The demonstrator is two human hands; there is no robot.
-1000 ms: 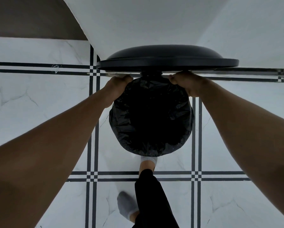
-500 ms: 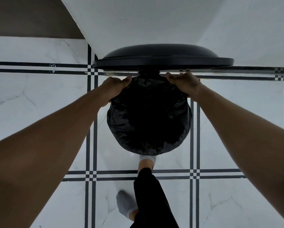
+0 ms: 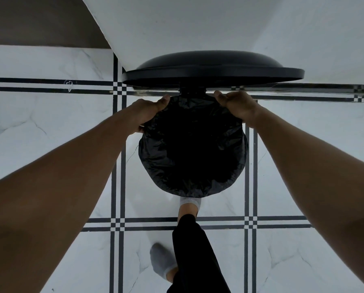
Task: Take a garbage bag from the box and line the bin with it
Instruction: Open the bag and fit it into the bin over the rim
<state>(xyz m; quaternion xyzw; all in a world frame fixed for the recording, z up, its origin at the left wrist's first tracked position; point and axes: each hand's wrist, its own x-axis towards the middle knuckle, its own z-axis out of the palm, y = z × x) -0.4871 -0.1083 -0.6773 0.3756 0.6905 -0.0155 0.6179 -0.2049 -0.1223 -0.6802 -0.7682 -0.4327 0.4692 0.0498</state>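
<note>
Between the two hands, a round pedal bin (image 3: 245, 144) seen from straight above, its mouth fully covered by a black garbage bag (image 3: 192, 149). Left hand (image 3: 149, 113) at the bin's far-left rim, fingers curled down over the edge and gripping the bag's folded plastic, thumb (image 3: 163, 102) lying along the top pointing toward the hinge. Right hand (image 3: 236, 105) mirrors it at the far-right rim, fingers wrapped over the edge out of sight, thumb (image 3: 220, 97) on top, clenched on the bag plastic too. Both arms stretched out, forearms filling the lower corners of the view.

Bag: glossy, crinkled, stretched over the whole rim and folded down outside it; wrinkles bunch most along the near edge and the sides. Centre sinks into the bin and reads as plain black, no detail visible there. Bin body almost wholly hidden under the bag overhang.

Just beyond the hands, the black domed lid (image 3: 212, 69) stands raised on its hinge (image 3: 192, 90), which sits midway between the two thumbs. Behind the lid a white wall (image 3: 198, 24).

Nearer than the hands, one foot in a light grey sock (image 3: 190, 203) touches the bin's near base, the toe hidden under the bag's edge, black trouser leg (image 3: 195, 256) above it. The other foot, grey sock (image 3: 163, 263), sits back and to the left-hand side on the floor (image 3: 39, 127), white marble-look tiles with double dark lines.
</note>
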